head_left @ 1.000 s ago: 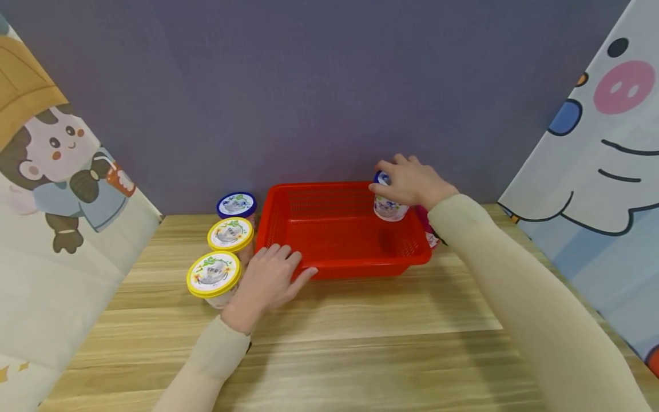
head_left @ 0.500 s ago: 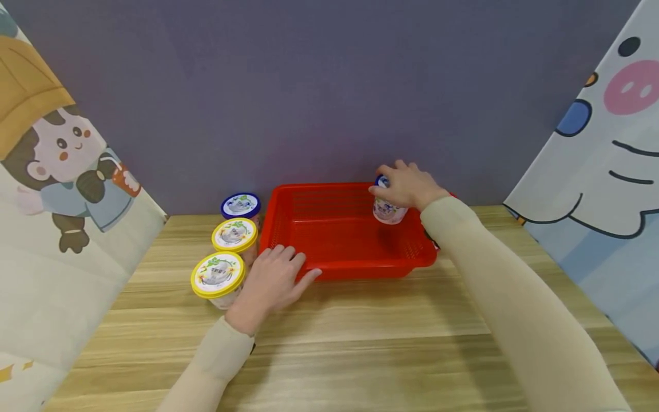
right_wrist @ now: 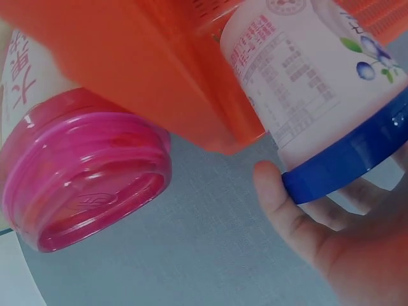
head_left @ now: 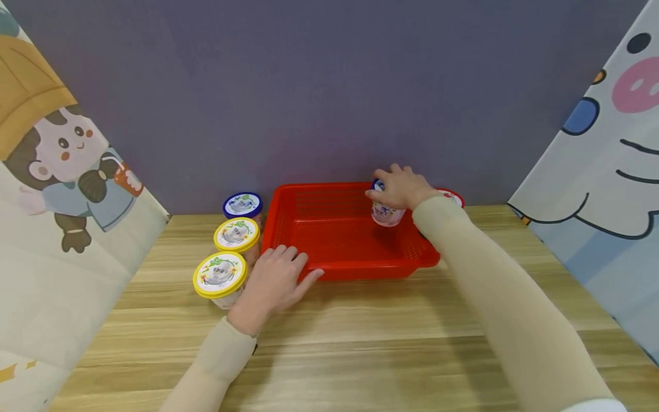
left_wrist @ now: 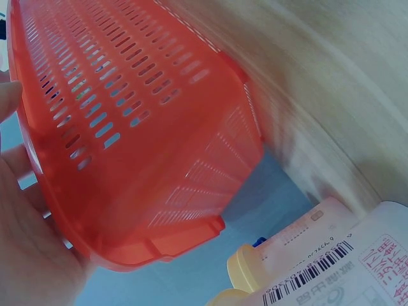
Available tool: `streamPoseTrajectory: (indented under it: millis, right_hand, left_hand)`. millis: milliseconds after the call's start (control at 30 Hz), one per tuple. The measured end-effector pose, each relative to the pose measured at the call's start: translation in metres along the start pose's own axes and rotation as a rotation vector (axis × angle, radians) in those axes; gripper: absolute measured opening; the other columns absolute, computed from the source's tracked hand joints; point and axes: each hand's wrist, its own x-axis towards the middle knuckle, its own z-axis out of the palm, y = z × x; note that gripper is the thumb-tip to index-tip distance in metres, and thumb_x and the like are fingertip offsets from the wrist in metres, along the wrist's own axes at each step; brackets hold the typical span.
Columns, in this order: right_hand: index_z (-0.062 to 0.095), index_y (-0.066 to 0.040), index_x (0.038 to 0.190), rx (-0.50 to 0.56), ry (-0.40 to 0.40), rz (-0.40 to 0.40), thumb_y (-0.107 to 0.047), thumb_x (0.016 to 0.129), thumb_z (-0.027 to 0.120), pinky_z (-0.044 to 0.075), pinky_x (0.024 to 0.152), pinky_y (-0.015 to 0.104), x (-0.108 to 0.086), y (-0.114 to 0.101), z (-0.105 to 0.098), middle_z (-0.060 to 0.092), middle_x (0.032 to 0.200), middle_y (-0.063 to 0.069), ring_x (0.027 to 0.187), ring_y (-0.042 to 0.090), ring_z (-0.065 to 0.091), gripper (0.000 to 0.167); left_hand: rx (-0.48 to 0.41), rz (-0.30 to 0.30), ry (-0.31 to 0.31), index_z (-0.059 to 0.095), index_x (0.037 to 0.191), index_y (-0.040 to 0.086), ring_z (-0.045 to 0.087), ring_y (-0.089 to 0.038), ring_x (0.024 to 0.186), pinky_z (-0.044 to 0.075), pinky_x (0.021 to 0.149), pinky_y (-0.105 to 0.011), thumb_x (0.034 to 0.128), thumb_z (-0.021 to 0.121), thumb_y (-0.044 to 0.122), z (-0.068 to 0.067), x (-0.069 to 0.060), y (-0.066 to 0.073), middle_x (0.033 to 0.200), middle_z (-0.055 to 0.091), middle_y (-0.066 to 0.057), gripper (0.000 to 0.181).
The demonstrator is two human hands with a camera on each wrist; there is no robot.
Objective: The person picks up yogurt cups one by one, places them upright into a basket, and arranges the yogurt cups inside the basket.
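A small tub [head_left: 386, 215] with a blue lid and printed blueberries is upright inside the outline of the red plastic basket [head_left: 340, 264], towards its right rear. My right hand [head_left: 403, 187] holds it from above by the lid. In the right wrist view, thumb and fingers lie around the blue rim of the tub [right_wrist: 299, 83]; the hand [right_wrist: 363, 255] partly shows. Whether its base touches the basket floor cannot be told. My left hand [head_left: 273, 281] grips the basket's front left corner, fingers over the rim and thumb along the outer front wall.
Left of the basket stand a blue-lidded tub [head_left: 243, 205] and two yellow-lidded tubs [head_left: 237, 234], in a row. A pink-lidded jar [right_wrist: 89, 178] is outside the basket's right side. A red-rimmed lid [head_left: 452, 197] peeks from behind the right forearm. A grey wall [head_left: 329, 97] closes the back.
The tub in my right hand has moved slightly lower and to the left over the basket. A red-rimmed lid has come into sight behind the right forearm. The left hand keeps its place on the basket.
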Motion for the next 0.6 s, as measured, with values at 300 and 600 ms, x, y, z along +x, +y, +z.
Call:
streamPoseTrajectory:
  millis: [300,600]
  right_hand:
    - [0.039,-0.017,0.152,0.05,-0.019,0.008,-0.059,0.099,0.048,0.038,0.103,0.065,0.01,-0.01,0.002,0.033,0.151,0.023,0.129,0.045,0.036,0.068]
    - [0.033,-0.018,0.156,0.068,-0.043,0.024,-0.059,0.099,0.047,0.035,0.105,0.068,0.018,-0.012,0.013,0.028,0.156,0.025,0.134,0.048,0.032,0.072]
  left_hand:
    - [0.003,-0.003,-0.001,0.07,0.096,0.013,0.059,-0.025,0.083,0.05,0.075,-0.039,0.0994,0.056,0.054,-0.001,0.0,-0.001,0.088,0.065,-0.006,0.044]
    - [0.008,-0.012,-0.023,0.071,0.098,0.013,0.06,-0.025,0.086,0.05,0.078,-0.04,0.1004,0.053,0.055,-0.002,0.0,0.001,0.09,0.065,-0.006,0.045]
